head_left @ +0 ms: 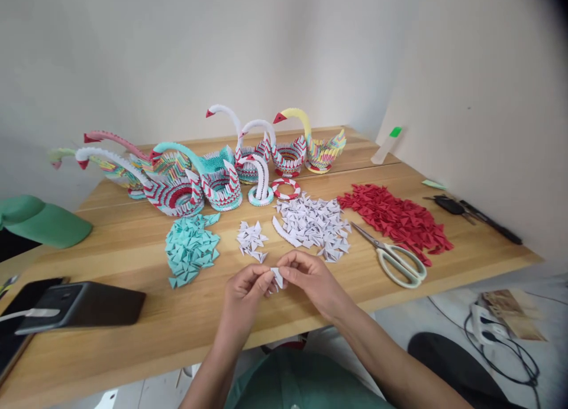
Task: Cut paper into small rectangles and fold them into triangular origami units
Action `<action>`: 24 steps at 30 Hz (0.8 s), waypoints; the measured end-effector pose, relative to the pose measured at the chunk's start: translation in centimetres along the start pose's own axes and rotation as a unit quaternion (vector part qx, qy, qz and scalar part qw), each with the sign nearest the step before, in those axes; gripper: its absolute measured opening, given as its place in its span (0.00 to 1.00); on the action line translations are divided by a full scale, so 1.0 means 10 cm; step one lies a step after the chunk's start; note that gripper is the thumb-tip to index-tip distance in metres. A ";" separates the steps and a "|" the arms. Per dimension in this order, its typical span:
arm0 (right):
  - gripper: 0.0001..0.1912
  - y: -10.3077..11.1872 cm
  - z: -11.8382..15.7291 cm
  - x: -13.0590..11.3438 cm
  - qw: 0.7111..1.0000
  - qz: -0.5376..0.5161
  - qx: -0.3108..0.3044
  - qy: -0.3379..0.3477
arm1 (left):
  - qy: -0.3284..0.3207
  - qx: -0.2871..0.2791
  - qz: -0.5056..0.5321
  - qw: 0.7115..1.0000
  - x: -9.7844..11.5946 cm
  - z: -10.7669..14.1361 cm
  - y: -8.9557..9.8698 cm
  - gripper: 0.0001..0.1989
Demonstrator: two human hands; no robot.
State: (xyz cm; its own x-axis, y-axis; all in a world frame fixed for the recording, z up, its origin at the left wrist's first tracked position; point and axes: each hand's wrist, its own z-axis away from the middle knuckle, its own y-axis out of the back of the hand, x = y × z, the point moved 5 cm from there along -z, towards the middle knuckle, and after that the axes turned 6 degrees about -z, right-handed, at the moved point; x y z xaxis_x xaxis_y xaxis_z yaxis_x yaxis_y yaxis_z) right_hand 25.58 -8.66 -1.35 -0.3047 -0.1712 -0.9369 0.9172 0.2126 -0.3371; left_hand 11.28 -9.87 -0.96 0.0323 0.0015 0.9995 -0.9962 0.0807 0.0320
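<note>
Close to the table's front edge, my left hand (251, 284) and my right hand (310, 276) meet, pinching small white folded paper pieces (277, 277) between the fingertips. How many pieces they hold is partly hidden by the fingers. Just beyond lies a small heap of white folded paper triangles (251, 241). Behind the right hand spreads a larger white heap (317, 222), with a curved strip of joined white pieces (285, 232) along its left side. Left of these is a teal heap (191, 247), and to the right a red heap (399, 216).
Scissors (393, 258) lie right of my hands. Several paper swans (177, 190) stand at the back, near a red-and-white paper ring (286, 189). A black power bank (95, 305) and phone (26, 299) sit left, below a green cap (48, 219). Keys (450, 205) rest far right.
</note>
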 end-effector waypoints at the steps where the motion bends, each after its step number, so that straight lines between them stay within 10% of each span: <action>1: 0.11 0.00 0.00 0.01 1.000 -0.002 0.000 0.000 | 0.006 0.003 0.008 1.000 -0.01 -0.01 0.00 0.12; 17: 0.07 0.06 -0.04 -0.06 0.995 0.057 -0.011 0.079 | 0.030 -0.033 0.050 0.998 -0.04 -0.12 -0.05 0.13; 24: 0.05 0.11 -0.07 0.00 0.993 0.080 -0.008 0.088 | -0.075 0.012 -0.162 0.984 0.07 -0.07 -0.05 0.09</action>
State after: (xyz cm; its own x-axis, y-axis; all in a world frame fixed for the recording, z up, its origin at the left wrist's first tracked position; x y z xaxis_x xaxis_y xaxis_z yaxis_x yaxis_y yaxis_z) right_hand 26.44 -7.77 -1.84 -0.1967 0.0367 -0.9798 0.9536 0.2395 -0.1825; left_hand 11.82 -9.16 -0.33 0.3387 -0.1679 0.9258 -0.9370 0.0295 0.3482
